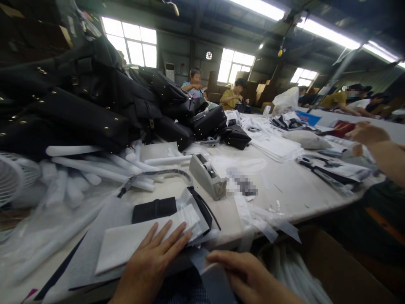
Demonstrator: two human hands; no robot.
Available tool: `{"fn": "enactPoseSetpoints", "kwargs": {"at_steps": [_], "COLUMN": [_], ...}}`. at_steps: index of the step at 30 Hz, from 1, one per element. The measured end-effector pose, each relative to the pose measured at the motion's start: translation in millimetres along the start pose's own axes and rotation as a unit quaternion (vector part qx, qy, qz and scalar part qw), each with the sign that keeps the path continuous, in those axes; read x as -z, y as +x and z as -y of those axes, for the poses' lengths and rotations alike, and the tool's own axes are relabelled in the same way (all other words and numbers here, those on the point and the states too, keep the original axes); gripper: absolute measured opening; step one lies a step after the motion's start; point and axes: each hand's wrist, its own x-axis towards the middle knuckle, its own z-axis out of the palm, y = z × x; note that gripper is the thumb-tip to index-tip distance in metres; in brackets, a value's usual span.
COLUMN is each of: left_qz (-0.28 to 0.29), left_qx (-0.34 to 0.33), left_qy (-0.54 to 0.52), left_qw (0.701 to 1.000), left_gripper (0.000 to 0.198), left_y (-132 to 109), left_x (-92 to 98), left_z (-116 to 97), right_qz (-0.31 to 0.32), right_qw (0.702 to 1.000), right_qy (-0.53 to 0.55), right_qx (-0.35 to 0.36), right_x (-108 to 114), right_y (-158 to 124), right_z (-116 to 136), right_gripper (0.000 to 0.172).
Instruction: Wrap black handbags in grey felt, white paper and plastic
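Observation:
My left hand (152,259) lies flat with its fingers spread on a folded white foam sheet (126,245) at the near edge of the white table (284,190). A black strap piece (154,209) lies just beyond the sheet, under clear wrapping. My right hand (247,274) is below the table edge, fingers curled over the end of a grey strip of material (211,276) that hangs off the table.
A grey tape dispenser (207,175) stands mid-table. A heap of black handbags (95,101) fills the left, with white foam rolls (95,169) below and a white fan (12,177) at the far left. Another person's arm (376,145) reaches in at right. Several people sit at the back.

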Motion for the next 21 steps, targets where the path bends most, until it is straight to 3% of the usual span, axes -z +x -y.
{"fn": "enactPoseSetpoints", "kwargs": {"at_steps": [1, 3, 5, 10, 13, 17, 21], "left_qz": [-0.01, -0.022, -0.024, -0.022, -0.02, -0.02, 0.003], "left_qx": [-0.002, -0.002, 0.006, 0.017, 0.021, 0.023, 0.035], "left_qy": [0.001, -0.003, -0.01, -0.041, -0.051, -0.067, -0.076], "left_qw": [1.0, 1.0, 1.0, 0.999, 0.998, 0.997, 0.996], "left_gripper": [0.062, 0.06, 0.06, 0.057, 0.056, 0.055, 0.057], "left_y": [0, 1, 1, 1, 0, -1, -2], "left_x": [-0.2, -0.4, -0.5, -0.9, -1.3, -1.5, 0.0], "left_z": [0, 0, 0, -1, -1, -2, -4], "right_qz": [-0.013, -0.042, -0.073, -0.093, -0.049, 0.04, 0.015], "right_qw": [0.993, 0.947, 0.905, 0.886, 0.864, 0.816, 0.804], "right_qy": [-0.11, -0.287, -0.379, -0.401, -0.434, -0.51, -0.521], "right_qx": [0.049, 0.136, 0.177, 0.215, 0.252, 0.268, 0.284], "right_x": [2, 2, -1, -1, 8, 10, -10], "right_y": [5, 16, 25, 38, 34, 18, 4], "right_z": [-1, -5, -9, -10, -14, -38, -68], "right_gripper": [0.037, 0.033, 0.021, 0.012, 0.022, 0.037, 0.039]}}
